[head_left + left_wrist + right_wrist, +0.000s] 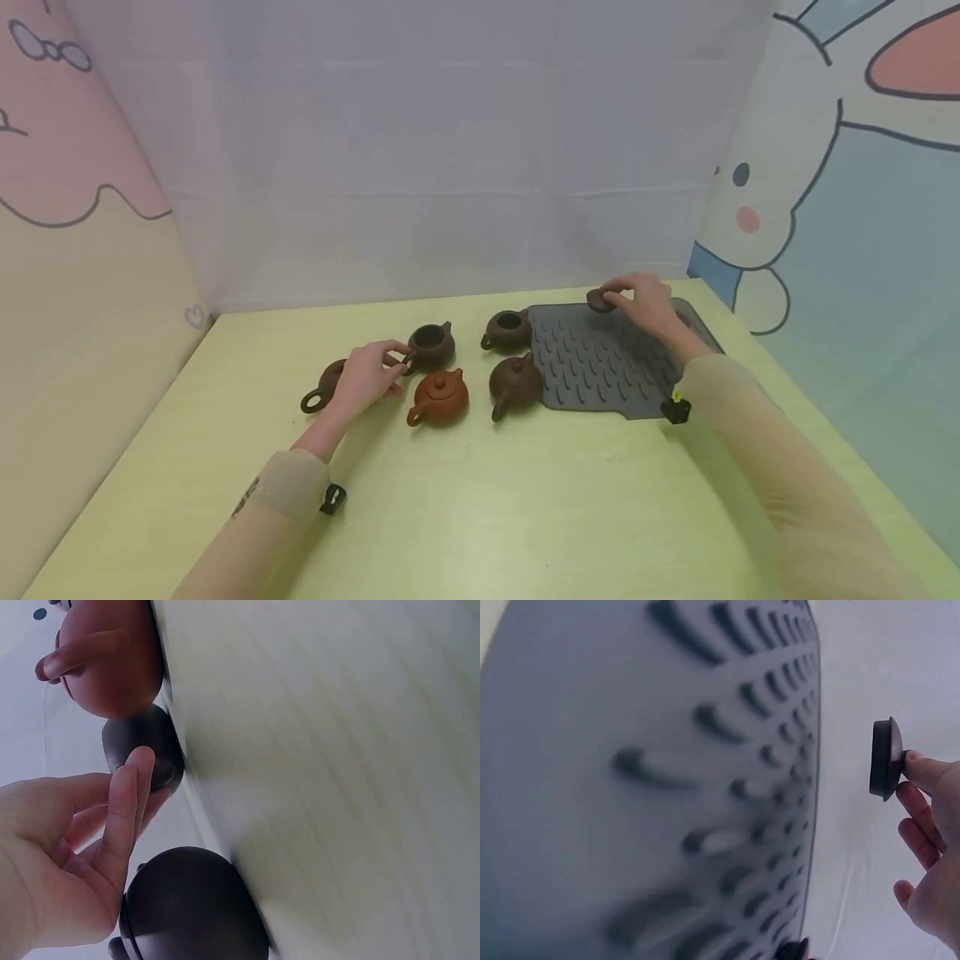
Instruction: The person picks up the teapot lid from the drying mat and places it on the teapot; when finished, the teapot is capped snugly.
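My left hand [366,377] pinches the handle of a dark brown teapot [431,343] that stands lidless on the table. In the left wrist view the thumb and fingers meet in front of this dark pot [139,735]. Over the back of a grey ridged mat [585,358], my right hand [648,300] holds a small dark lid [886,759] by its knob, raised above the mat. Partly behind the left hand is another dark teapot [330,379]. A reddish-brown teapot [441,398] with its lid on sits just in front of the gripped pot.
Beside the mat's left edge stand a lidless dark teapot [510,331] and a lidded dark teapot [516,383]. A small dark object [684,319] lies on the mat's right side, partly behind the right wrist. A white backdrop [450,167] rises behind the table [480,517].
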A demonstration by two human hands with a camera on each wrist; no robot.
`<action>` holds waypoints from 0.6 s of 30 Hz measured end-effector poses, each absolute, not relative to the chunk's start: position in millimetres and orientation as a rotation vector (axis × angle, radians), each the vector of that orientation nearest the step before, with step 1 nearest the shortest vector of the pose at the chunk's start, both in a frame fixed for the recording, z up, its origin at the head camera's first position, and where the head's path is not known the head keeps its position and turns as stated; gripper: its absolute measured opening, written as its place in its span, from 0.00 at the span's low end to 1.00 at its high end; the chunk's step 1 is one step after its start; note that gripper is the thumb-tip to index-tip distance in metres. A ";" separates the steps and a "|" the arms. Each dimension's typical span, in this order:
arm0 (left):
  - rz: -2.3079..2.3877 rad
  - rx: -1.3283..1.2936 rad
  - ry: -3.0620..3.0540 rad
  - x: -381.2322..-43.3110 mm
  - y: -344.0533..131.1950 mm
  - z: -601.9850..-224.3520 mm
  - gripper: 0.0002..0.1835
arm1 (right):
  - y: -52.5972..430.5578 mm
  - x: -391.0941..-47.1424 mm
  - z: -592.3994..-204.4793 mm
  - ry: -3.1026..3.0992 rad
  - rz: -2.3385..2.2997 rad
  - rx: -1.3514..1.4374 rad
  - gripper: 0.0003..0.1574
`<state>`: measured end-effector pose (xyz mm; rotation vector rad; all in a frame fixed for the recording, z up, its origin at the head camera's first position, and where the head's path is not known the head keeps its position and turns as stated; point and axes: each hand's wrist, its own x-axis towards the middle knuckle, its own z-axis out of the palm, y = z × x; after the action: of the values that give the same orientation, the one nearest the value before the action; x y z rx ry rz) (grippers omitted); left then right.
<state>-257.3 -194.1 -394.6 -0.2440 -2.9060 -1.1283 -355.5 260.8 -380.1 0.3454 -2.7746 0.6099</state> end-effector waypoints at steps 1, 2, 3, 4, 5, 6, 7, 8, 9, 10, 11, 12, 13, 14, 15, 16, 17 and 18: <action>-1.134 -0.242 -2.905 -257.3 -194.2 -394.4 0.16 | 256.8 -355.9 -376.9 -2.761 0.630 0.361 0.17; -1.136 -0.242 -2.904 -257.5 -194.4 -394.3 0.16 | 252.4 -356.4 -373.3 -2.745 0.645 0.380 0.17; -1.142 -0.239 -2.901 -257.6 -194.5 -394.1 0.16 | 247.9 -356.7 -369.3 -2.731 0.667 0.398 0.17; -1.145 -0.238 -2.902 -257.6 -194.6 -394.5 0.16 | 243.0 -357.2 -366.1 -2.718 0.685 0.417 0.17; -1.150 -0.236 -2.904 -257.6 -194.7 -394.9 0.16 | 238.0 -357.7 -362.7 -2.706 0.709 0.431 0.17; -1.153 -0.233 -2.905 -257.5 -194.8 -395.1 0.16 | 232.8 -358.2 -359.4 -2.693 0.737 0.447 0.17; -1.155 -0.228 -2.905 -257.4 -194.9 -395.3 0.16 | 227.4 -358.6 -356.0 -2.681 0.767 0.462 0.17; -1.158 -0.227 -2.906 -257.3 -195.0 -395.3 0.16 | 222.0 -359.1 -353.0 -2.669 0.792 0.481 0.17; -1.161 -0.226 -2.906 -257.3 -195.0 -395.3 0.16 | 216.5 -359.3 -350.1 -2.658 0.819 0.497 0.17; -1.162 -0.226 -2.908 -257.1 -195.1 -395.2 0.16 | 210.7 -359.8 -347.2 -2.647 0.835 0.513 0.17; -1.167 -0.227 -2.908 -257.0 -195.1 -394.8 0.16 | 205.1 -360.3 -344.7 -2.636 0.843 0.523 0.17; -1.171 -0.228 -2.907 -256.9 -195.0 -394.4 0.16 | 199.1 -360.7 -342.0 -2.628 0.854 0.533 0.17; -1.176 -0.230 -2.905 -256.8 -194.8 -393.9 0.16 | 193.2 -361.2 -339.5 -2.623 0.859 0.536 0.17; -1.179 -0.233 -2.903 -256.8 -194.7 -393.4 0.16 | 187.5 -362.5 -337.7 -2.617 0.853 0.542 0.18; -1.181 -0.235 -2.901 -256.7 -194.5 -393.0 0.16 | 181.7 -362.9 -335.1 -2.613 0.852 0.547 0.18; -1.180 -0.238 -2.900 -256.8 -194.5 -392.8 0.16 | 175.4 -363.4 -333.0 -2.608 0.855 0.553 0.17; -1.181 -0.239 -2.900 -256.7 -194.4 -392.7 0.16 | 169.0 -363.6 -331.0 -2.606 0.859 0.561 0.17; -1.184 -0.237 -2.900 -256.8 -194.6 -392.8 0.16 | 162.5 -364.1 -329.3 -2.604 0.872 0.577 0.17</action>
<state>-256.8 -194.6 -392.8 -0.2368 -2.8997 -1.1839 -364.1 162.5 -329.3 0.5770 -2.6043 0.8721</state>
